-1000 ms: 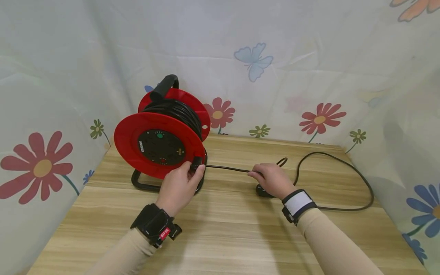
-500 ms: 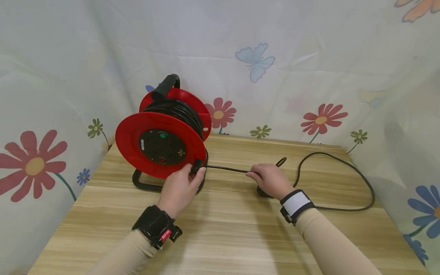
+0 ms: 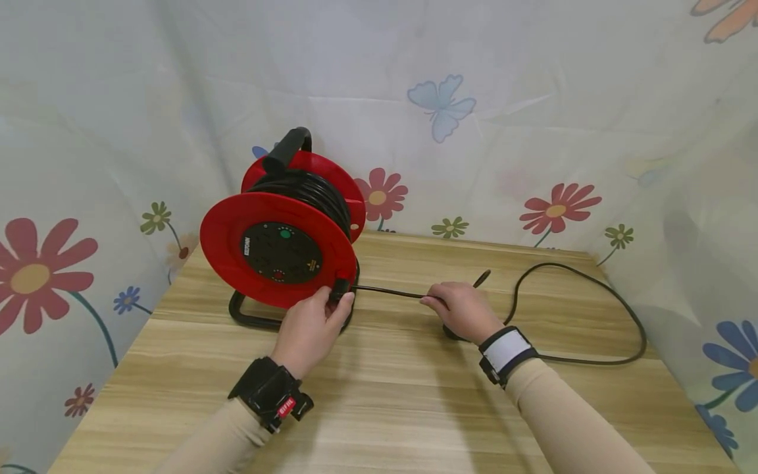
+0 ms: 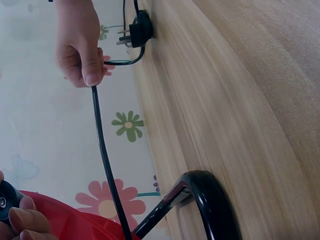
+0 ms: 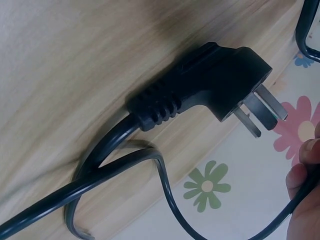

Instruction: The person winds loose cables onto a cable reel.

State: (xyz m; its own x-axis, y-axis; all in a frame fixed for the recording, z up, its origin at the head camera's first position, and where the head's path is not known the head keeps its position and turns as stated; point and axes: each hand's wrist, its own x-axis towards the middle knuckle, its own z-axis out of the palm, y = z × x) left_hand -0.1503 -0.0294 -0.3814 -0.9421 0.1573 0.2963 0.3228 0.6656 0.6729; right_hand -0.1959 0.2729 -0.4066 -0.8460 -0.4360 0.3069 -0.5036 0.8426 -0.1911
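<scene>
A red cable reel (image 3: 263, 217) wound with black cable (image 3: 310, 194) stands upright in a black tube frame (image 3: 254, 320) at the left of the table. With bent fingers my left hand (image 3: 308, 329) grips the black crank knob (image 3: 340, 289) at the lower right of the reel's front disc. My right hand (image 3: 468, 311) pinches the cable, which runs nearly straight from the reel. Beneath that hand, a black three-pin plug (image 5: 220, 82) lies on the table, its metal pins bare in the right wrist view. Part of the plug is hidden from the head view.
Loose cable (image 3: 636, 322) curves in a wide loop over the right of the wooden table (image 3: 385, 408). A flower-printed cloth (image 3: 509, 131) hangs behind and at both sides. The reel's black carrying handle (image 3: 287, 151) sticks up above the discs.
The reel's disc has turned slightly clockwise, and my left hand has followed the knob a little downward. My right hand has shifted slightly left with the cable, towards the reel.
</scene>
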